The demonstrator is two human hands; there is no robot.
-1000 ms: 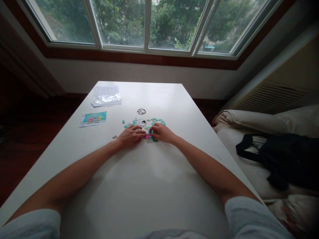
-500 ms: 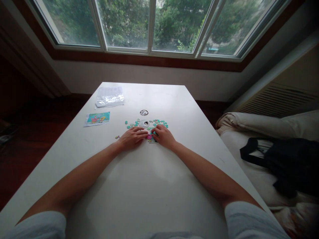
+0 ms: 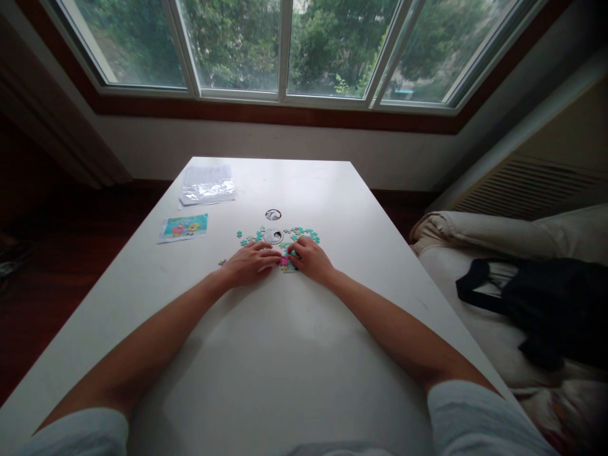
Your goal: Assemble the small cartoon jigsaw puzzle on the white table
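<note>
Small jigsaw pieces, mostly teal, lie in a loose cluster [image 3: 304,232] on the white table [image 3: 266,354]. In front of them is a joined section of puzzle [image 3: 284,260] with pink and green on it, partly covered by my fingers. My left hand [image 3: 251,262] rests at its left side, fingers bent together, fingertips at the pink part. On the other side, my right hand [image 3: 311,257] has its fingers curled in a pinch at the puzzle's right part. A few pieces [image 3: 222,262] lie left of my left hand.
A printed picture card [image 3: 183,228] and a clear plastic packet [image 3: 208,185] lie on the left of the table. Beyond the pieces are a round silver-grey disc [image 3: 273,235] and a dark-rimmed oval [image 3: 273,215]. A sofa with a black bag [image 3: 546,304] stands at right.
The view has shifted slightly. Both hands stay at the joined puzzle section with almost no visible movement, and the loose pieces lie as before.
</note>
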